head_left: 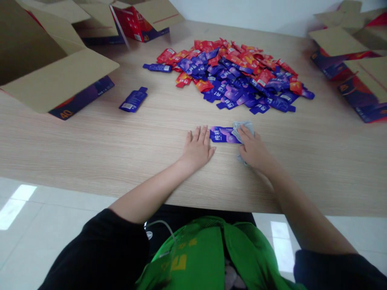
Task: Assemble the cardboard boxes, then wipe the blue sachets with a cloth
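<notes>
A purple pouch [222, 134] lies flat on the wooden table [145, 149] in front of me, its narrow end to the left. My left hand [198, 148] rests on the table with fingers spread, beside that narrow end. On the pouch's right end, my right hand [252, 147] presses a crumpled grey-white cloth [243, 128], which covers part of the pouch. More of the cloth shows under the palm.
Beyond my hands is a heap of red pouches [232, 50] and purple pouches [236, 90]. Two purple pouches lie apart, one at the left [134, 100], one by the heap [157, 67]. Open cardboard boxes stand left [81, 94], back left [136, 20] and right [363, 92].
</notes>
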{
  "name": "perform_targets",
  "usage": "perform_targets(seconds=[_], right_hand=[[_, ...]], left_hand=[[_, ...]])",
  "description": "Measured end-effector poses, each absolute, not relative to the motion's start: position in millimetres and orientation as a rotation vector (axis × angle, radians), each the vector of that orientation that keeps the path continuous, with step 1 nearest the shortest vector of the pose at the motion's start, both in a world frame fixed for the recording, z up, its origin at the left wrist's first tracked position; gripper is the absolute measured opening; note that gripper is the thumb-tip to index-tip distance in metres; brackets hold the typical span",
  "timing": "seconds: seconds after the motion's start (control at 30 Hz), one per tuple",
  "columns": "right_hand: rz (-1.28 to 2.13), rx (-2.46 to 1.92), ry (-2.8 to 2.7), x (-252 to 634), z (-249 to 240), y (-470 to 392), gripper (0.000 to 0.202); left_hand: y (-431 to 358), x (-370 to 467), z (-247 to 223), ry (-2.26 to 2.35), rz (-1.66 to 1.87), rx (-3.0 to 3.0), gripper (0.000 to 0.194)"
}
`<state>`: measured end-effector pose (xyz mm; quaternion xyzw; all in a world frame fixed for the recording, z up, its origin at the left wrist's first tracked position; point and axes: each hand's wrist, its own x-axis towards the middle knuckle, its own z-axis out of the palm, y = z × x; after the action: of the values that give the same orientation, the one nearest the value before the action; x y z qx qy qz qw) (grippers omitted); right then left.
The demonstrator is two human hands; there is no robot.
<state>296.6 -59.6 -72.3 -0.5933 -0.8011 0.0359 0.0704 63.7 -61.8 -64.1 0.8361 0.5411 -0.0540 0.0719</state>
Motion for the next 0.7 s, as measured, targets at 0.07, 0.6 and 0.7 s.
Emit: perform_targets(seconds=[0.07,0.6,0.7], right_hand=[[0.208,-1.792,-2.467,308.1,-67.0,-55.2,0.064],[0.176,-1.619,-2.441,216.9,-63.6,-60.7,0.065],[0.12,-1.671,-2.4,234.2,-67.1,-64.0,0.066]], left_hand=[[-62.0,63.5,-63.4,1.622,-0.152,2.518,0.072],[-63.8,63.3,-61.7,1.611,-0.12,2.538,0.07],[-63.2,63.6,-64.4,1.62,-0.112,2.519,0.072]])
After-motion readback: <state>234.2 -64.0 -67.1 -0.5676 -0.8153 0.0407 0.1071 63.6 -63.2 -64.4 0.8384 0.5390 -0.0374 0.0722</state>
